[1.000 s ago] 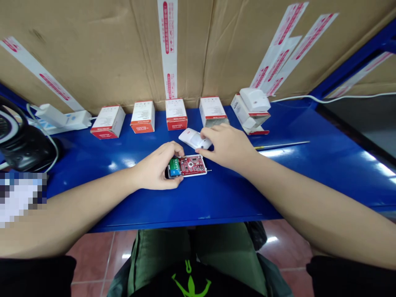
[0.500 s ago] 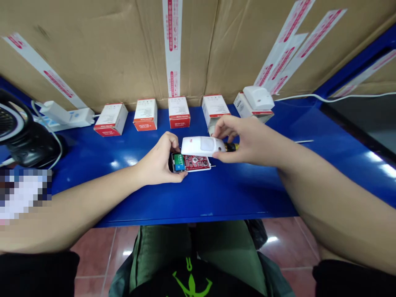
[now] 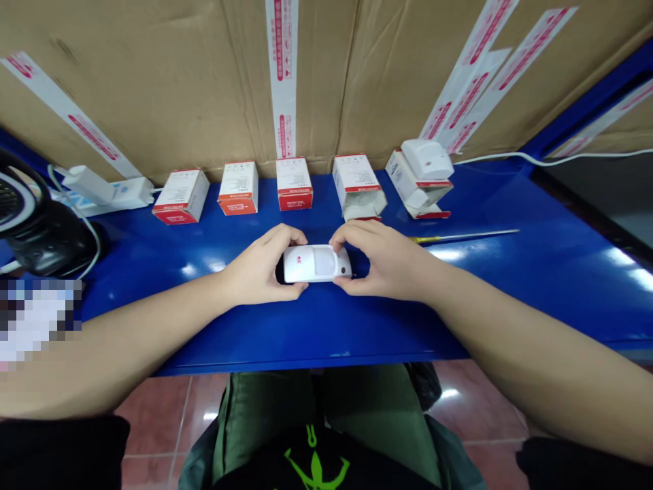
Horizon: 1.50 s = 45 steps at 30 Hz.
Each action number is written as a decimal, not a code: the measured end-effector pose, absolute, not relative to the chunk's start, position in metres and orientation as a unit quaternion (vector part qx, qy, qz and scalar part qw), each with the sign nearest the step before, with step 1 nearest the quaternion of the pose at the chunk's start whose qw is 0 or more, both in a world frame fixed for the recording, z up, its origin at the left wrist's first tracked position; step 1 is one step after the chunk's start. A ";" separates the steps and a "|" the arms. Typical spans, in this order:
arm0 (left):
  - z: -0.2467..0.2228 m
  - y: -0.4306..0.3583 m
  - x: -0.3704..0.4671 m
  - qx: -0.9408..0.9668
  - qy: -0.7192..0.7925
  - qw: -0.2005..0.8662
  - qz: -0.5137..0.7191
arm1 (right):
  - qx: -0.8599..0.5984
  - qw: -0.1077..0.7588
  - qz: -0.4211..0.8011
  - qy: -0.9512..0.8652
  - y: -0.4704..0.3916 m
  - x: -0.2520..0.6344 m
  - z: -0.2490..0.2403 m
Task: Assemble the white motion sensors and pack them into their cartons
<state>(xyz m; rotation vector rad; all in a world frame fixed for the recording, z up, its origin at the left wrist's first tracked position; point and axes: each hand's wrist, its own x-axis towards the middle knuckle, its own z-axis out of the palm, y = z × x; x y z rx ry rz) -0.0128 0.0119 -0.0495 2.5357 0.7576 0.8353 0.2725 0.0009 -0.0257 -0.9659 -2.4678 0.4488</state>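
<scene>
A white motion detector lies across the middle of the blue table, its cover over the base. My left hand grips its left end, fingers at the far side and thumb at the near side. At the other end, my right hand pinches the detector between fingers and thumb. The red circuit board and battery are hidden under the cover. Behind my right hand lies a screwdriver with a yellow handle, partly covered by that hand, and a long metal shaft pointing right.
Several white and red detector boxes stand along the back, among them an open box. Another white detector rests on the rightmost box. At the left are a power strip and a black device. Cardboard walls the back.
My right hand has brought the white cover down and left onto the base, hiding the board. The screwdriver, earlier in my right hand, now lies on the table. My left hand stays nearly still.
</scene>
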 end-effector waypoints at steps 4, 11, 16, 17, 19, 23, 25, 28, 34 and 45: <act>-0.045 0.010 -0.012 0.904 0.269 0.174 0.282 | -0.340 0.223 0.153 -0.901 0.001 0.273 -0.027; -0.043 0.010 -0.012 0.906 0.275 0.173 0.271 | -0.324 0.226 0.162 -0.904 0.006 0.275 -0.029; -0.043 0.010 -0.013 0.907 0.273 0.170 0.271 | -0.315 0.241 0.152 -0.905 0.007 0.277 -0.033; -0.044 0.010 -0.014 0.907 0.273 0.171 0.272 | -0.314 0.244 0.152 -0.905 0.007 0.277 -0.034; -0.044 0.010 -0.014 0.905 0.276 0.174 0.272 | -0.313 0.247 0.155 -0.904 0.006 0.277 -0.034; -0.045 0.009 -0.013 0.902 0.286 0.186 0.265 | -0.313 0.237 0.164 -0.905 0.006 0.277 -0.032; -0.045 0.009 -0.013 0.902 0.284 0.188 0.265 | -0.312 0.231 0.167 -0.906 0.006 0.277 -0.030; -0.045 0.009 -0.014 0.904 0.278 0.184 0.269 | -0.313 0.226 0.172 -0.906 0.006 0.277 -0.029; -0.044 0.010 -0.013 0.904 0.281 0.180 0.267 | -0.320 0.206 0.182 -0.907 0.005 0.279 -0.026; -0.043 0.008 -0.011 0.913 0.264 0.154 0.271 | -0.330 0.169 0.200 -0.907 0.007 0.282 -0.024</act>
